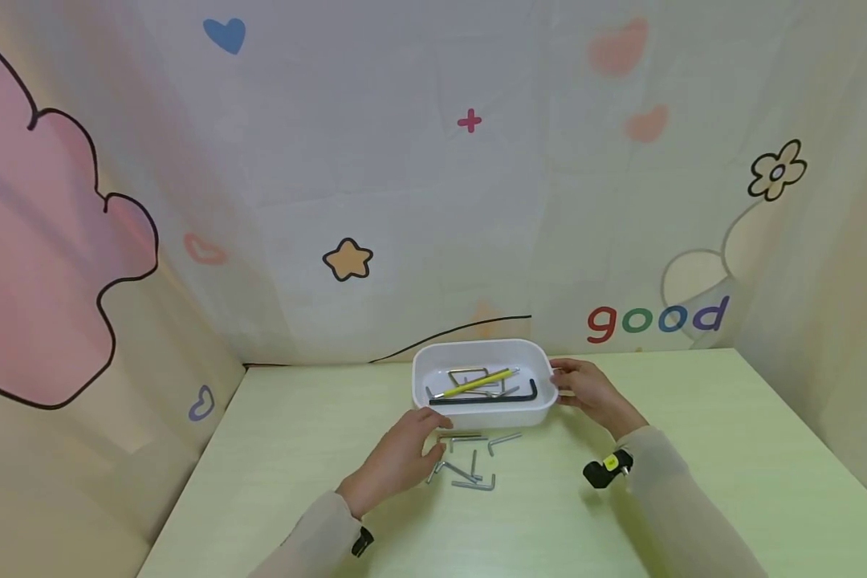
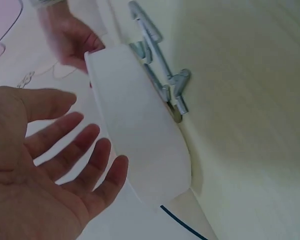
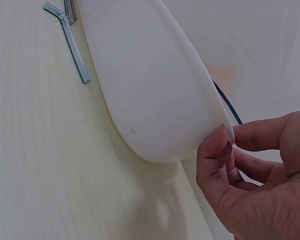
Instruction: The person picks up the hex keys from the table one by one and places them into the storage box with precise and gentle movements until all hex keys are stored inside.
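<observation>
A white plastic bin (image 1: 487,417) stands at the back of the table. In it lie a large black hex key (image 1: 482,400), a yellow pen-like stick (image 1: 477,383) and several metal pieces. My right hand (image 1: 588,391) pinches the bin's right rim between thumb and fingers, as the right wrist view shows. My left hand (image 1: 400,453) is near the bin's front left corner, its fingers spread and loosely bent with nothing between them. Several silver hex keys lie loose in front of the bin, among them an L-shaped one (image 1: 504,441) and another (image 1: 474,485) nearest me.
The pale green table (image 1: 296,466) runs back to a printed curtain (image 1: 419,185) close behind the bin. Curtain also hangs along both sides. Each wrist carries a small black camera, the right one (image 1: 607,469) with a yellow mark.
</observation>
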A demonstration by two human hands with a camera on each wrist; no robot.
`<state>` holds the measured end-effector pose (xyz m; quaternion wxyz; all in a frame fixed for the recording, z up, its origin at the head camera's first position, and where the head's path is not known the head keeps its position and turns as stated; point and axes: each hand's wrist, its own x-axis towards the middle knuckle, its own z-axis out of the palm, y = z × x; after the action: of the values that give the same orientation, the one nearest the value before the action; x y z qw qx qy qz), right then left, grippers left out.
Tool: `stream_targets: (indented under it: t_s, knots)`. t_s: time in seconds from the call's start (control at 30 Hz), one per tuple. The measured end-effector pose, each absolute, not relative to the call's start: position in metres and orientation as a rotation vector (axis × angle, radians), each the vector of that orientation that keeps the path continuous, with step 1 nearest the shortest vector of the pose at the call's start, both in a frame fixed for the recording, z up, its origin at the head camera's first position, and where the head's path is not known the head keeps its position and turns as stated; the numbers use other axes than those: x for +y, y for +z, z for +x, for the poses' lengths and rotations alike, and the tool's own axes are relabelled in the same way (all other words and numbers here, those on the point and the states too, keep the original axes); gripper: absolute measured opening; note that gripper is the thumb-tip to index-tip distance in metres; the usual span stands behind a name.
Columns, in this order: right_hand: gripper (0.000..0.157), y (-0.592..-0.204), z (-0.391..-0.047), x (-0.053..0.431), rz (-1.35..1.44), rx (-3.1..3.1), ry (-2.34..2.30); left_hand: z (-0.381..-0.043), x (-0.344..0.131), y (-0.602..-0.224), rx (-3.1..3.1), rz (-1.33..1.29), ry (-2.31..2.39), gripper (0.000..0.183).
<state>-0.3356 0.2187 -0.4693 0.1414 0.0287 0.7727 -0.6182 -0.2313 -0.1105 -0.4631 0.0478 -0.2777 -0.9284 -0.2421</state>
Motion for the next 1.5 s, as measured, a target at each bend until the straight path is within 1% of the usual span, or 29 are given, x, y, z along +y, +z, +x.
stream_targets:
  t_s: [0.2,0.33,0.57,0.8,1.07,1.33,1.5]
  knots:
    - [0.049,-0.469,-0.336,0.220,0.094,2.226,-1.776,-0.225,-0.099,-0.473,-2.886,-1.070,-0.314,0.031]
    - [0.049,-0.470,-0.336,0.221,0.088,2.217,-1.778,-0.223,-0.092,-0.480,-2.853,-1.138,-0.141,0.033]
    - [0.049,-0.469,-0.337,0.222,0.073,2.215,-1.776,-0.222,-0.088,-0.486,-2.792,-1.235,-0.086,0.028]
    - [0.050,-0.469,-0.336,0.223,0.058,2.225,-1.767,-0.218,-0.079,-0.490,-2.719,-1.318,-0.038,0.029]
    - [0.049,-0.470,-0.338,0.220,0.064,2.233,-1.763,-0.211,-0.071,-0.494,-2.765,-1.284,0.088,0.026]
    - [0.048,-0.471,-0.338,0.221,0.055,2.236,-1.755,-0.209,-0.070,-0.497,-2.771,-1.289,0.049,0.019]
    - [0.049,-0.470,-0.337,0.222,0.038,2.238,-1.758,-0.209,-0.071,-0.499,-2.763,-1.350,0.020,0.023]
